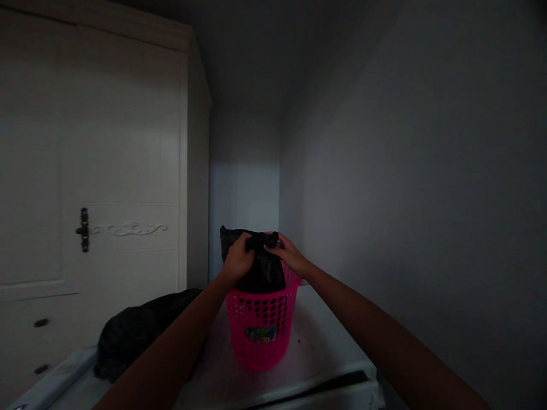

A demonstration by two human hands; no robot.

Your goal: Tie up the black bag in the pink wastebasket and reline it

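Your forearms (pixel 376 327) are flanking a pink perforated plastic basket (pixel 260 356).
Your left hand (pixel 239 260) and right hand (pixel 292 256) are gripping a black plastic bag (pixel 267 278) by its bunched top; the bag is sitting partly inside the basket.

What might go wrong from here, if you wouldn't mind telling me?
1. The black plastic bag might tear or slip where the left hand and right hand grip its top.
2. The pink plastic basket could tip or slide on the white surface if the bag is tugged, since both hands hold the bag.
3. The left forearm, crossing in view before the dark bundle, might nudge it.
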